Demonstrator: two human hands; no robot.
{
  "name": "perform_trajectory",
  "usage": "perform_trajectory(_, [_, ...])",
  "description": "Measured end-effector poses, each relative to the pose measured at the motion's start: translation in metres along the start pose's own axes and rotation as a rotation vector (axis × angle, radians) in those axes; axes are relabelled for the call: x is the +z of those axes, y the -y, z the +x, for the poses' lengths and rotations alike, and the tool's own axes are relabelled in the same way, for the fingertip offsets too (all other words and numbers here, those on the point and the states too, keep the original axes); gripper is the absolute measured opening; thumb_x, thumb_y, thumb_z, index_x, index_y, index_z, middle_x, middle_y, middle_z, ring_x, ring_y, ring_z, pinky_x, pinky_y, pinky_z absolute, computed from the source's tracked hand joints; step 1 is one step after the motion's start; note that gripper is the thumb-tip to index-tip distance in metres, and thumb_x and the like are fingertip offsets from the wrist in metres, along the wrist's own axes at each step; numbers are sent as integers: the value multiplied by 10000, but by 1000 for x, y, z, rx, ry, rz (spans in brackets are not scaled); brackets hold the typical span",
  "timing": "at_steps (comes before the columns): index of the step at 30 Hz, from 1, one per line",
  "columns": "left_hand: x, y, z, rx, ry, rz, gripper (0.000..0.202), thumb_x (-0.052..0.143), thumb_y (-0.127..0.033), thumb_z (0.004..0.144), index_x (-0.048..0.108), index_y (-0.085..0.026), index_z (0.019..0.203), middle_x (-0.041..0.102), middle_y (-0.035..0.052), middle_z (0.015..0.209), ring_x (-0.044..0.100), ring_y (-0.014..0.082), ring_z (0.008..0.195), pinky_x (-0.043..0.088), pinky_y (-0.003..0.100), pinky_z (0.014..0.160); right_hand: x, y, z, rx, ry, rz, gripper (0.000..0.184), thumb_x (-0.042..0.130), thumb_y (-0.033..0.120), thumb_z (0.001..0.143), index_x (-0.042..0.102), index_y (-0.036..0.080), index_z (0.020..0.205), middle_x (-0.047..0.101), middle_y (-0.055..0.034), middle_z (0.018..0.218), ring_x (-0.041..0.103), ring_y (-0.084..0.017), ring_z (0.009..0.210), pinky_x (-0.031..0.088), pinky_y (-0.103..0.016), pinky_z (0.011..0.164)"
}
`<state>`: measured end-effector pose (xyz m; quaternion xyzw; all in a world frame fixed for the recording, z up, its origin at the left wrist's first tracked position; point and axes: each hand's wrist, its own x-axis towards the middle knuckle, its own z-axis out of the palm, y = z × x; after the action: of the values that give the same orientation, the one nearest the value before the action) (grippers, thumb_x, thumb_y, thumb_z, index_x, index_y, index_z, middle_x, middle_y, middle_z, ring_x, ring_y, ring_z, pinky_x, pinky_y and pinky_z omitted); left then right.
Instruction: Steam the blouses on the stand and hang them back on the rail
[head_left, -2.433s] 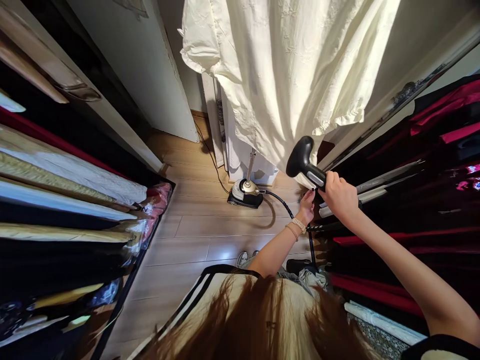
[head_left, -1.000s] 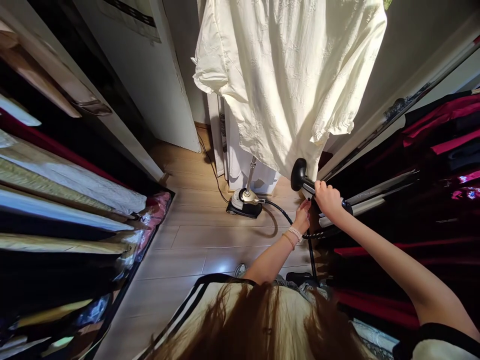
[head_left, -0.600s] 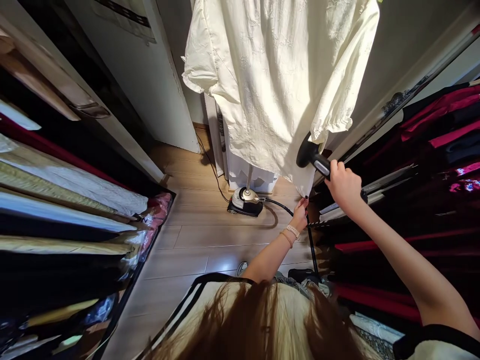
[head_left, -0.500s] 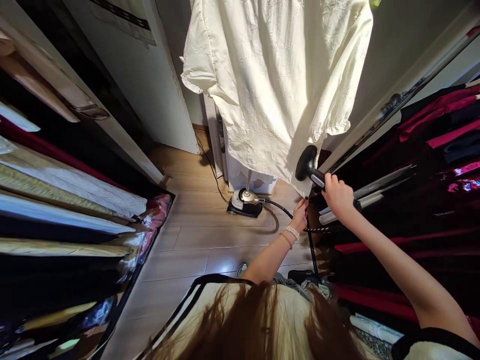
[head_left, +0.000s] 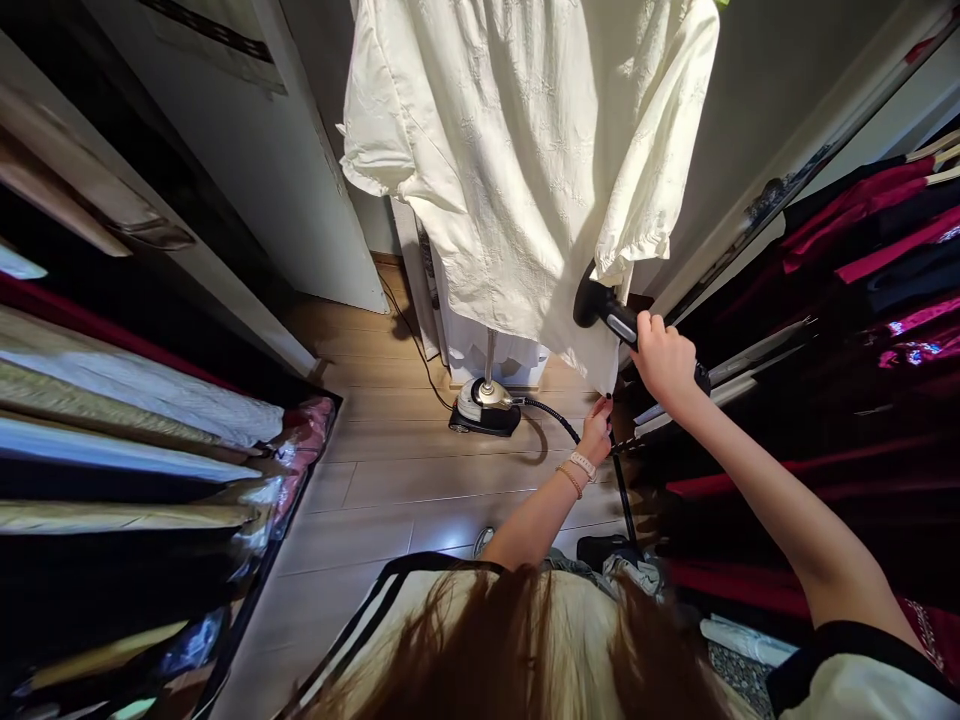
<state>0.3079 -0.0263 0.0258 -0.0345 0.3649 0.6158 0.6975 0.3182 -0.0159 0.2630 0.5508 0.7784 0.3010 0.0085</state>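
A cream short-sleeved blouse hangs in front of me, with faint embroidery and gathered cuffs. My right hand is wrapped round the handle of a black steamer head. Its wide face lies against the blouse's lower right side, just under the right sleeve cuff, which partly hides it. With pinched fingers my left hand grips the bottom corner of the hem. On the floor stands the steamer base, black and white, with a metal pole rising from it. A black ribbed hose leads from the base behind my left hand.
Hanging clothes line both sides, pale garments at the left and dark and red ones at the right. A white door stands at the back left. A power cord runs across the wooden floor.
My right hand has moved the steamer head slightly up and left along the blouse, under the sleeve cuff. My left hand keeps its pinch on the hem. The view has shifted a little.
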Motion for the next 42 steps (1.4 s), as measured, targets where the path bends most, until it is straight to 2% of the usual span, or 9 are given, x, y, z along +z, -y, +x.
perform_trajectory(4, [-2,-7,-2,23,-1,-28,426,880,-327,724,726,-265,1116,716,30,1196,618,159,1055,392,258,791,10,6,-1,4,26,1,303,510,224,982,481,135,1270,623,-145,1073,624,-247,906,360,-309,647])
perform_trajectory(10, [9,-17,0,54,-1,-71,449,894,-324,700,707,-251,1101,701,-11,938,570,95,736,366,221,642,61,31,-33,-74,314,111,261,605,252,976,516,168,1206,652,-118,1119,677,-224,972,391,-281,661])
perform_trajectory(14, [18,-14,3,83,-4,-88,555,876,-239,664,665,-267,1176,681,-20,856,563,95,676,385,221,632,70,35,-31,-97,258,231,315,676,265,935,528,175,1198,677,-105,1124,687,-226,997,395,-279,668])
perform_trajectory(17, [1,-17,1,131,17,-28,658,849,-153,627,652,-297,1238,717,12,987,630,121,804,420,236,707,72,33,-22,-25,185,377,311,661,297,941,530,188,1201,691,-95,1146,696,-230,987,392,-288,668])
perform_trajectory(20, [-40,-36,-2,174,20,161,517,834,-133,622,733,-237,1118,731,75,1069,657,159,910,429,257,763,79,36,-17,98,166,566,342,643,348,944,526,204,1231,712,-82,1142,705,-245,967,398,-299,690])
perform_trajectory(25, [-118,-111,4,265,-211,200,377,814,-89,659,742,-188,1016,719,71,1003,645,133,834,439,244,779,97,58,-21,332,168,782,390,605,412,946,541,202,1269,736,-97,1082,703,-270,939,391,-300,701])
perform_trajectory(31, [-173,-248,30,403,-330,82,279,711,-104,834,657,-213,1085,696,44,1049,665,106,927,479,217,871,117,93,-36,685,161,951,434,620,486,887,594,197,1211,741,-107,983,687,-284,874,397,-300,692])
perform_trajectory(37, [-178,-369,70,336,-251,95,61,651,-153,935,648,-210,955,677,94,1145,640,140,1109,483,265,998,118,159,-50,1015,51,1124,455,632,557,795,623,203,1080,730,-106,927,665,-292,846,444,-336,712])
perform_trajectory(42, [-161,-402,104,165,-88,174,101,658,-99,913,662,-195,881,698,91,1034,665,171,1042,525,343,993,102,230,-63,1125,-67,1375,402,639,574,774,593,225,967,689,-29,823,632,-225,746,482,-326,715])
